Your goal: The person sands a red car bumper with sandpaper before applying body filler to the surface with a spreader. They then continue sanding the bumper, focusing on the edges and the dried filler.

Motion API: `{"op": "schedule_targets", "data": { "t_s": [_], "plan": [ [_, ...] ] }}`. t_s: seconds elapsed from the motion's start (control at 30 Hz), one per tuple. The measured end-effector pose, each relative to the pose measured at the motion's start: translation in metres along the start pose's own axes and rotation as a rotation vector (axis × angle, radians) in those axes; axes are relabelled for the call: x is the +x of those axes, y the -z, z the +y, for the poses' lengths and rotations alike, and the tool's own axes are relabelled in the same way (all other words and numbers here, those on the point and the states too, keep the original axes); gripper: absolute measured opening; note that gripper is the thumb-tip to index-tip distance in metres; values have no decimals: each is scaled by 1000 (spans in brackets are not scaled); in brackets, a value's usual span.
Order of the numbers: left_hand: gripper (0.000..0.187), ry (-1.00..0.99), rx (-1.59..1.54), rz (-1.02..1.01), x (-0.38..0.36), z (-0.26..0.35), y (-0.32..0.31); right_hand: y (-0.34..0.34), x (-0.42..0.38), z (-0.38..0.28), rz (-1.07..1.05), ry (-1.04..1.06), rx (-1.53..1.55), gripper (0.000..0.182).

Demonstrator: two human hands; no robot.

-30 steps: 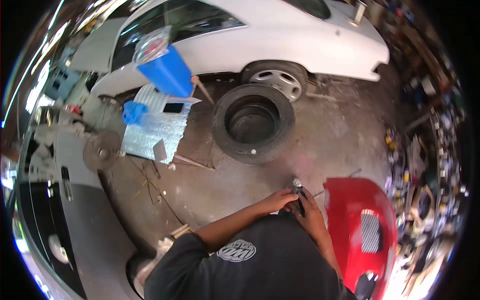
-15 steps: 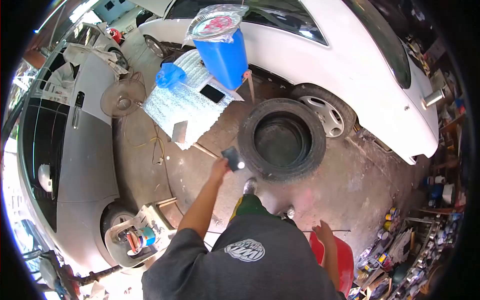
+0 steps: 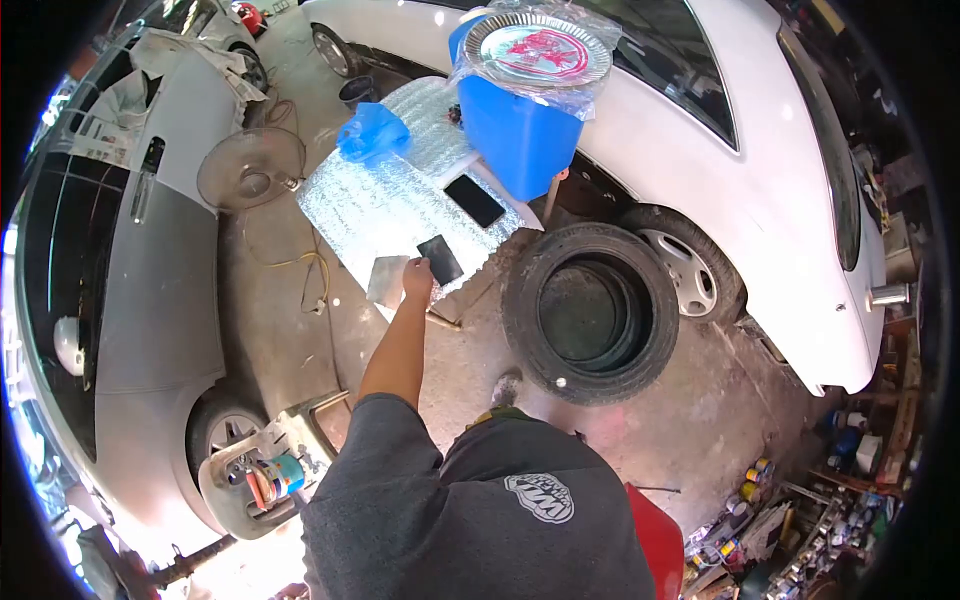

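Note:
My left hand [image 3: 418,278] reaches out over the foil-covered table [image 3: 360,210]. Its fingers are closed on the edge of a dark, flat rectangular sheet [image 3: 440,259], possibly sandpaper, held at the table's near edge. Just left of the hand, a greyish-brown flat piece [image 3: 388,279] lies on the foil. Farther back on the table are a black phone [image 3: 474,201] and a crumpled blue plastic bag [image 3: 374,132]. My right hand is out of view.
Stacked tyres [image 3: 520,320] stand right of the table, beside a white car [image 3: 770,250]. A blue container [image 3: 520,140] carries a plastic-wrapped foil plate [image 3: 540,50]. A fan [image 3: 250,170] and grey car [image 3: 160,300] are leftward. A red seat [image 3: 655,545] is behind me.
My left hand has moved forward from beside the tyres to the table's near edge, carrying the dark sheet. My right hand has gone out of view. The camera view has shifted.

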State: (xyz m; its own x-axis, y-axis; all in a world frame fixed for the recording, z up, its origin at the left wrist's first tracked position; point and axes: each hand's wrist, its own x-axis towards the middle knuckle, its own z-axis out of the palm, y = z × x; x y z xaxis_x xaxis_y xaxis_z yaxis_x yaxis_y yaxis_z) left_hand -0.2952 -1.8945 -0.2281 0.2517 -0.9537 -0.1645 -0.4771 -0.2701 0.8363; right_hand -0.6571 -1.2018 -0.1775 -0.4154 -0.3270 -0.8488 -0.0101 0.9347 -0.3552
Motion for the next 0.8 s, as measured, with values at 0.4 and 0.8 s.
{"op": "schedule_targets", "data": {
  "t_s": [0.4,0.8],
  "plan": [
    [76,-219,731,86,-3,-37,49,13,27,-98,11,106,-53,73],
    [60,-320,441,-216,-257,-6,45,46,86,-207,-140,266,-349,73]
  ]
}}
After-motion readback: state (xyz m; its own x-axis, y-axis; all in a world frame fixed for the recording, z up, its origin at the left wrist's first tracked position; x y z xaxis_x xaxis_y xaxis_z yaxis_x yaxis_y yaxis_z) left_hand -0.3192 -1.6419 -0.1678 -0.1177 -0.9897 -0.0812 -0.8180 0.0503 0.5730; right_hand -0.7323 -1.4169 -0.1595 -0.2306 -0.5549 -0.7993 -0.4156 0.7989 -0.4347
